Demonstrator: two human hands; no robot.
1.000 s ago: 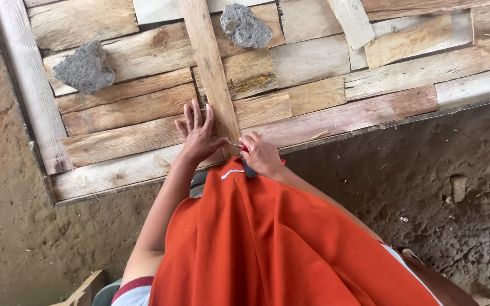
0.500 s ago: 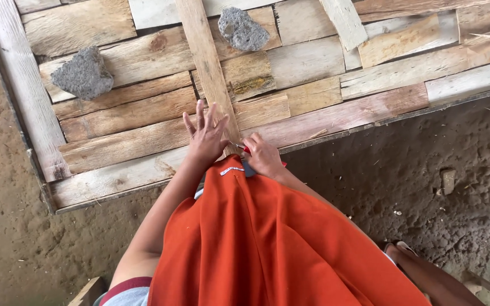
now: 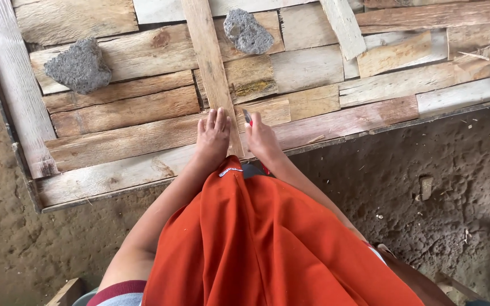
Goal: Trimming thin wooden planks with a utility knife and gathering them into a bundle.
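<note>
On the wooden panel of rough planks lying on the dirt floor, my left hand lay flat, fingers spread open, touching the long slat that crossed the boards. My right hand was closed around a small red-tipped tool, just right of that slat. Two grey stones sat farther up, well apart. The panel's near edge ran just before my orange garment; bare earth lay open to the right.

Left hand flat on upright slat; right hand grips a red-handled tool.
</note>
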